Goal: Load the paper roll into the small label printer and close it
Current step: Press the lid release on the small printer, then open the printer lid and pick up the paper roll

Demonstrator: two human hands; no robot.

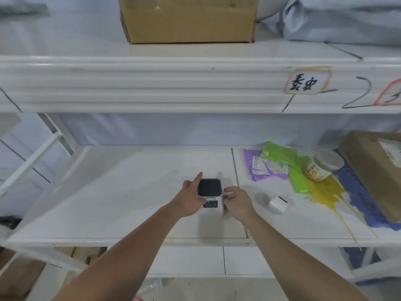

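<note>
White shelf board [121,192] carries the small label printer [211,197], its dark lid [210,187] tilted up at the far end. Left hand [191,199] cups the printer's left side, forefinger extended; right hand [237,203] pinches its right edge in a narrow grip. Right of them, well apart, the paper roll [278,204] lies on its side near coloured mailer bags [282,168].

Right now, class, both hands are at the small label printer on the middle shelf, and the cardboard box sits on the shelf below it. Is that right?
Not quite. The head view shows the left hand and right hand at the label printer, but the cardboard box sits on the shelf above it, not below.
</note>
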